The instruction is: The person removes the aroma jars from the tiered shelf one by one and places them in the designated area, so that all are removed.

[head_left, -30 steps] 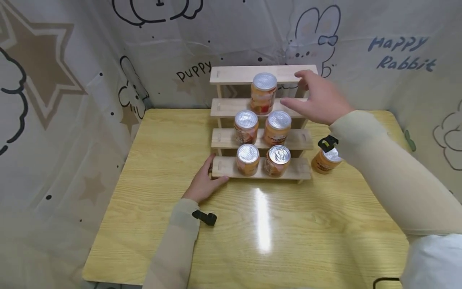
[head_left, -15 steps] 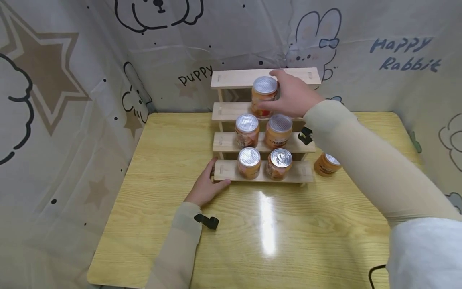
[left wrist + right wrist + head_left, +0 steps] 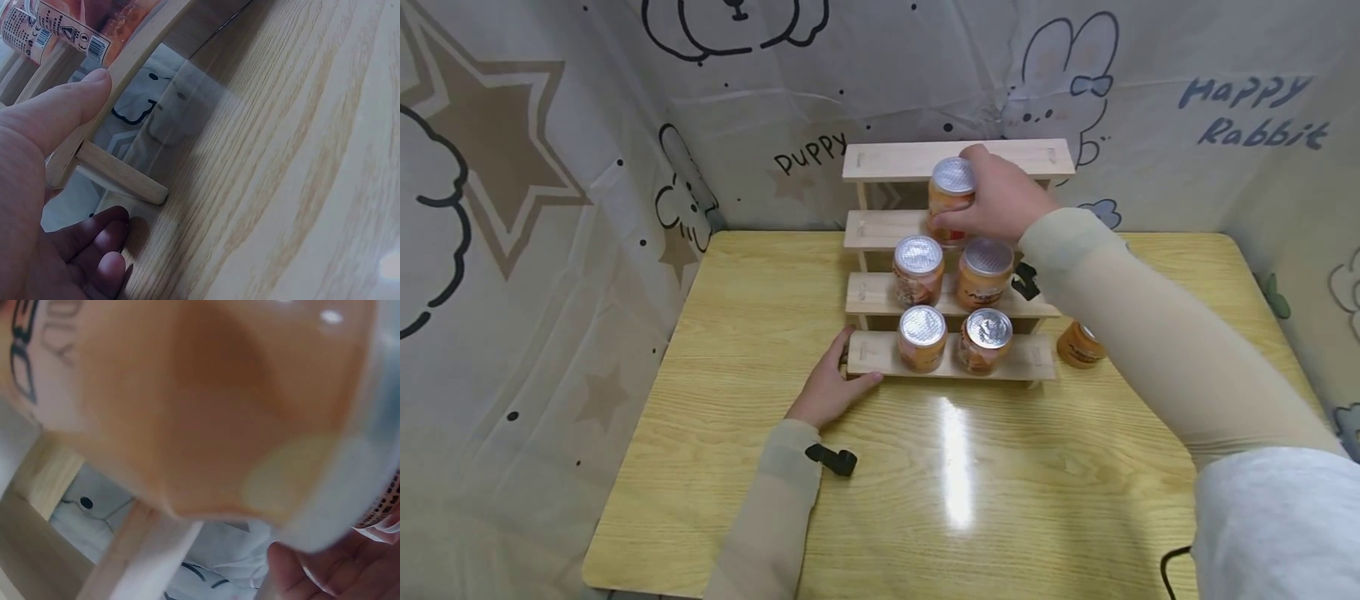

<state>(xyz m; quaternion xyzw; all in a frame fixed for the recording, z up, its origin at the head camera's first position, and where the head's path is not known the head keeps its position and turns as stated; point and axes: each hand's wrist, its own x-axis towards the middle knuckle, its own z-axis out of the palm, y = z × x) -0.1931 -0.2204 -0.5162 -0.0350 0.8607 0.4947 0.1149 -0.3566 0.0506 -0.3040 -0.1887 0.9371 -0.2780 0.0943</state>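
A stepped wooden display rack [image 3: 880, 160] stands at the table's back. My right hand [image 3: 1003, 196] grips an orange jar [image 3: 950, 204] with a silver lid on its second-highest step, thumb in front and fingers behind. My left hand [image 3: 827, 387] holds the left end of the lowest step, its thumb [image 3: 81, 103] on the front edge and the other fingers curled by the rack's leg [image 3: 128, 175]. Two jars stand on each lower step, among them a left one [image 3: 917, 271] and a front one [image 3: 922, 340]. A blurred jar [image 3: 206, 412] fills most of the right wrist view.
One more jar [image 3: 1078, 346] stands on the table right of the rack, partly covered by my right sleeve. The wooden table [image 3: 1037, 483] spreads in front. A printed cloth [image 3: 760, 92] hangs behind and at the sides. A black cable [image 3: 1167, 567] shows at lower right.
My right hand has moved left from the rack's right end and taken hold of the jar on the second-highest step. My left hand stays at the lowest step.
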